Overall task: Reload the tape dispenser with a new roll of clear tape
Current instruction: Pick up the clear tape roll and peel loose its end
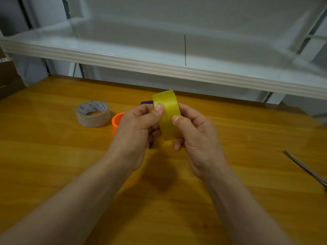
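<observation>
new roll of clear tape (167,114) held upright above the wooden table (53,165), between both hands. left hand (136,128) pinches its near edge, thumb on the outer wrap; right hand (192,131) clamps the other side. step, judged: hunting the free tape end. dispenser (117,122), orange and blue, mostly hidden behind the hands. spent core (92,114) left, scissors (307,168) right. next: lift the end, seat roll on the hub.

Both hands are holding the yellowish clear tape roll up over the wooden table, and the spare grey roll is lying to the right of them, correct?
Not quite. In the head view the grey roll lies to the left of the hands, not the right. The rest holds: the left hand and right hand hold the clear tape roll above the wooden table.
</observation>
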`<state>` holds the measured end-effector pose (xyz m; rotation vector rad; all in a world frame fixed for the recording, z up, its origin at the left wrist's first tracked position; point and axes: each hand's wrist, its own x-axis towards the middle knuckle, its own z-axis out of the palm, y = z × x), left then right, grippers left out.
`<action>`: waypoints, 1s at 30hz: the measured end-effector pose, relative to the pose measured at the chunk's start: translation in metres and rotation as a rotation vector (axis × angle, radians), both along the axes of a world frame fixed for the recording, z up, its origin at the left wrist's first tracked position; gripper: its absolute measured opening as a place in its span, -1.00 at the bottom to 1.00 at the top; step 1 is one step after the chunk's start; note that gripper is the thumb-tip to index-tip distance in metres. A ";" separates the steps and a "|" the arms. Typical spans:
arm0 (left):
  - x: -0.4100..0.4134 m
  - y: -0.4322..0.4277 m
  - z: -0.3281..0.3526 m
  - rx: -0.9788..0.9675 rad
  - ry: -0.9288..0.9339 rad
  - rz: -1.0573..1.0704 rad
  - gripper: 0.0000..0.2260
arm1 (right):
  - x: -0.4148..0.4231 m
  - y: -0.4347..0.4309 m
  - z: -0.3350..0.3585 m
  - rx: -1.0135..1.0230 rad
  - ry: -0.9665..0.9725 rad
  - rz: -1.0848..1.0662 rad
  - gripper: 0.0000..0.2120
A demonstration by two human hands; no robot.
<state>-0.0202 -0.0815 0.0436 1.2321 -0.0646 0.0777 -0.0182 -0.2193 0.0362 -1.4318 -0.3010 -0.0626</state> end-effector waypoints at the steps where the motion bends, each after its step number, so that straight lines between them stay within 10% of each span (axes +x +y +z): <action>1: 0.001 0.001 0.001 -0.047 0.022 -0.011 -0.63 | 0.000 0.000 0.000 -0.018 -0.012 0.006 -0.71; 5: 0.004 0.007 0.003 -0.141 0.069 -0.090 -0.66 | -0.001 0.002 0.001 -0.056 -0.019 0.002 -0.68; 13: 0.000 0.006 -0.002 0.347 -0.184 0.013 -0.90 | -0.002 -0.003 0.003 0.016 0.014 -0.043 -0.78; 22: 0.006 0.014 0.007 -0.144 0.148 -0.112 -0.57 | -0.003 0.006 -0.002 -0.133 -0.065 -0.007 -0.79; 30: 0.004 0.007 -0.003 0.242 -0.083 -0.083 -0.73 | -0.001 -0.002 0.001 -0.019 0.016 -0.063 -0.82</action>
